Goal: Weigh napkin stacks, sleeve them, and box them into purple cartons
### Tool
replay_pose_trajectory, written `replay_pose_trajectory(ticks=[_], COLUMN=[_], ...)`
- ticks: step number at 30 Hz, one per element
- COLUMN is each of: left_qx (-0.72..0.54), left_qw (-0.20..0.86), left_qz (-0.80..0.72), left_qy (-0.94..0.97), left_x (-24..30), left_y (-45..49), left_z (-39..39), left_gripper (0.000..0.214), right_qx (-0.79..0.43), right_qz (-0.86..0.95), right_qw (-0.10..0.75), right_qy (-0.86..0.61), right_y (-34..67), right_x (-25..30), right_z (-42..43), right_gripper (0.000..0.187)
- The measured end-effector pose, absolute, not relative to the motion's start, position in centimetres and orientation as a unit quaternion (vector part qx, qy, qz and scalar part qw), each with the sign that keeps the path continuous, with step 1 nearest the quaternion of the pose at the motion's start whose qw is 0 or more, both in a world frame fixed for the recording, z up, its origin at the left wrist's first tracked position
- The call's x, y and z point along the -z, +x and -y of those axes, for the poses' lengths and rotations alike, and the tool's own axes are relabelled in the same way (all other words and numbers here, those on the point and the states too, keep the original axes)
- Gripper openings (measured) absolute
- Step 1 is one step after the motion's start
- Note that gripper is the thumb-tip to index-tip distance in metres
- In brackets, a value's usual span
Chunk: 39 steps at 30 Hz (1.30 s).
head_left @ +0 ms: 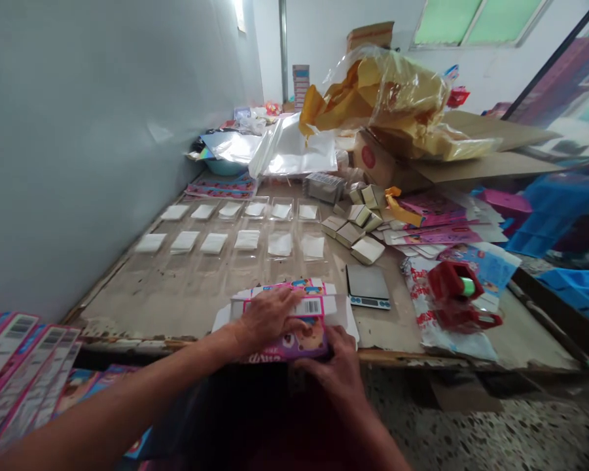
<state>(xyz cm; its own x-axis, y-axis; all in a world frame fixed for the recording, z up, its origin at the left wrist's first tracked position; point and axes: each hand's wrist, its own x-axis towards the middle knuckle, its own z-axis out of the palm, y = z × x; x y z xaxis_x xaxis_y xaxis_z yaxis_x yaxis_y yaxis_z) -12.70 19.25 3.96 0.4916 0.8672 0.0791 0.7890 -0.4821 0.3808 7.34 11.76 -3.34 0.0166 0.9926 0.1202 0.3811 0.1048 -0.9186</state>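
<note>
1. The printed carton (300,335), pink and purple with a cookie picture and a barcode, lies at the front edge of the worktable (142,307), its white flaps spread out to both sides.
2. The left hand (273,313) lies across the carton's top, fingers bent over the printed panel near the barcode; whether they grasp it or merely press on it, I cannot tell from this angle.
3. The right hand (334,358) grasps the carton's near right corner, thumb along the front edge and fingers around the right side.
4. Beyond the carton, two rows of clear plastic trays (248,263) run across the table, six to a row, each with a folded white piece (247,240) in it.
5. Just right of the carton sits a flat digital scale (367,282), its display strip facing the person.
6. Farther right, a red tape dispenser (452,281) rests on a white bag with red print (425,307).
7. Behind the scale, small pale boxes (349,234) lie in a loose heap beside a pile of pink printed sheets (434,232).
8. At lower left, more printed cartons (17,373) stand in an overlapping row, below the table's edge.
</note>
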Motion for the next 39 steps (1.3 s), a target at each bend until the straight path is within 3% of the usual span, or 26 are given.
replay_pose_trajectory(ticks=[6, 9, 11, 13, 16, 18, 21, 27, 29, 32, 35, 39], left_qx=[-0.234, -0.375, -0.436, -0.468, -0.505, -0.504, -0.485, -0.500, -0.502, -0.460, -0.387, -0.325], left_qw=[0.076, 0.192, 0.287, 0.324, 0.342, 0.417, 0.538, 0.554, 0.559, 0.525, 0.574, 0.646], left_qz=[-0.614, -0.627, -0.621, -0.629, -0.635, -0.615, -0.559, -0.519, -0.506, -0.480, -0.488, -0.512], left_qy=[0.750, 0.656, 0.584, 0.529, 0.475, 0.440, 0.404, 0.417, 0.424, 0.531, 0.532, 0.464], left_x=[-7.8, -9.7, -8.8, -6.4, -2.2, -0.4, 0.4, -1.1, -2.1, -3.8, -5.4, -6.9], left_y=[-10.3, -9.4, -9.7, -10.4, -11.2, -11.2, -10.5, -9.5, -9.3, -9.3, -9.2, -8.5], left_z=[-19.4, -15.9, -13.3, -11.0, -7.8, -6.1, -4.7, -5.4, -5.6, -6.2, -7.3, -9.1], left_gripper=[0.056, 0.059, 0.074, 0.080, 0.060, 0.044, 0.044, 0.034, 0.041, 0.020, 0.026, 0.027], right_qx=[-0.346, -0.465, -0.548, -0.633, -0.705, -0.708, -0.697, -0.578, -0.536, -0.490, -0.492, -0.551], right_qz=[0.443, 0.385, 0.373, 0.381, 0.391, 0.402, 0.402, 0.424, 0.487, 0.597, 0.600, 0.484], right_qw=[0.619, 0.662, 0.636, 0.570, 0.471, 0.432, 0.410, 0.472, 0.459, 0.403, 0.383, 0.420], right_qy=[-0.548, -0.445, -0.395, -0.361, -0.359, -0.388, -0.430, -0.513, -0.515, -0.491, -0.501, -0.535], right_y=[6.4, 5.5, 5.2, 5.4, 6.0, 6.4, 6.7, 9.1, 10.6, 12.2, 12.3, 11.1], right_x=[2.0, -1.9, -3.9, -4.3, -2.3, -0.6, 1.0, -1.2, -2.7, -4.6, -5.5, -5.6], right_z=[-13.2, -13.5, -13.0, -11.8, -9.8, -8.7, -7.6, -6.8, -6.7, -6.6, -6.8, -7.4], right_gripper=[0.082, 0.104, 0.107, 0.104, 0.094, 0.072, 0.042, 0.036, 0.037, 0.028, 0.025, 0.027])
